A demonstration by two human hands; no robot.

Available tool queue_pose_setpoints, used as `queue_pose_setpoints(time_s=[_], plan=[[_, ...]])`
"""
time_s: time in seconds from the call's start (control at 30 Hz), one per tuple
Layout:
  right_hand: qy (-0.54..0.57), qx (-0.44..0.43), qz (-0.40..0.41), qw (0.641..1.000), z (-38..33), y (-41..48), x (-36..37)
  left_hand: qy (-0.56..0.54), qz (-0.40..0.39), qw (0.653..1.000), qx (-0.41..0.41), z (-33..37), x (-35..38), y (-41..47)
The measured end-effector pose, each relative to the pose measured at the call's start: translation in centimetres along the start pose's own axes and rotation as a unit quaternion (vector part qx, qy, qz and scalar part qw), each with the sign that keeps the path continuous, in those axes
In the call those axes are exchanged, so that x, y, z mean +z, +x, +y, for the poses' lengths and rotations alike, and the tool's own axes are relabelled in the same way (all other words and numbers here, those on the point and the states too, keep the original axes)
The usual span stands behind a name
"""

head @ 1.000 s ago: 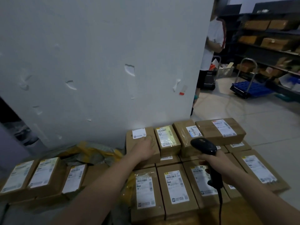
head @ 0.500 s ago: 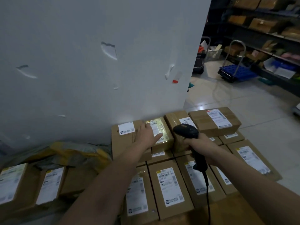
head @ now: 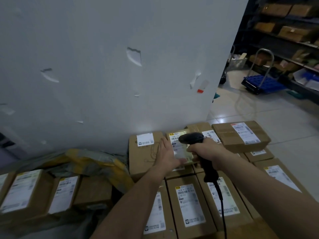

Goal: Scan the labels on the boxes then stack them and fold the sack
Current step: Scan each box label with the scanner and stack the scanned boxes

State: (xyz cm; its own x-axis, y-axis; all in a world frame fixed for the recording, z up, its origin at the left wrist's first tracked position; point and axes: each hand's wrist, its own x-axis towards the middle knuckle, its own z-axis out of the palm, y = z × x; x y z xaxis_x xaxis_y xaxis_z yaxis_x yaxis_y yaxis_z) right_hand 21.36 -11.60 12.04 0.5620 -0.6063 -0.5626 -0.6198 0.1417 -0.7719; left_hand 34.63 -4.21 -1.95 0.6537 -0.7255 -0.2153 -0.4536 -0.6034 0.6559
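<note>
The job looked to be in its scanning stage. The right hand (head: 206,150) gripped the handle of a black barcode scanner (head: 191,138), whose head hung just above the glossy label (head: 178,150) of a box in the upper tier against the white wall (head: 103,66). The left hand (head: 165,156) lay with fingers straight and flat on top of the upper tier, beside that label and touching the neighbouring box with the small white label (head: 143,157), as if to steady them. Whether any label had been read could not be told.

Stacking seemed partly done. A second layer sat on the lower boxes, and its rightmost member, a wide taped box (head: 240,138), lay askew. The front row of boxes (head: 188,204) lay nearest the person, and a separate group of boxes (head: 22,190) sat well apart at the left. The yellow and grey sack (head: 96,163) lay crumpled between that group and the stack, not yet folded.

The scanner cable (head: 222,213) trailed over the front row and might snag on a lifted box. A blue platform trolley (head: 262,83) and dark shelving (head: 284,37) holding cartons stood far off at the right, out of the way.
</note>
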Motion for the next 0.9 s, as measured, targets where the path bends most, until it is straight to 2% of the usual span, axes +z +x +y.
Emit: queue_pose_setpoints(time_s=[0.53, 0.73, 0.83, 0.9], plan=[[0.032, 0.005, -0.016, 0.999, -0.4, -0.6, 0.2, -0.045, 0.009, 0.999, -0.012, 0.1, -0.1, 0.0], [0.029, -0.004, -0.004, 1.000, -0.2, 0.1, 0.1, -0.029, 0.019, 0.999, -0.004, -0.2, 0.2, 0.2], [-0.043, -0.041, 0.045, 0.997, 0.5, 1.1, 0.1, -0.017, 0.019, 1.000, 0.008, -0.6, 0.5, 0.6], [-0.163, -0.082, 0.103, 0.978, 1.4, 2.0, -0.1, -0.025, 0.025, 0.999, 0.013, -0.7, 0.6, 0.7]])
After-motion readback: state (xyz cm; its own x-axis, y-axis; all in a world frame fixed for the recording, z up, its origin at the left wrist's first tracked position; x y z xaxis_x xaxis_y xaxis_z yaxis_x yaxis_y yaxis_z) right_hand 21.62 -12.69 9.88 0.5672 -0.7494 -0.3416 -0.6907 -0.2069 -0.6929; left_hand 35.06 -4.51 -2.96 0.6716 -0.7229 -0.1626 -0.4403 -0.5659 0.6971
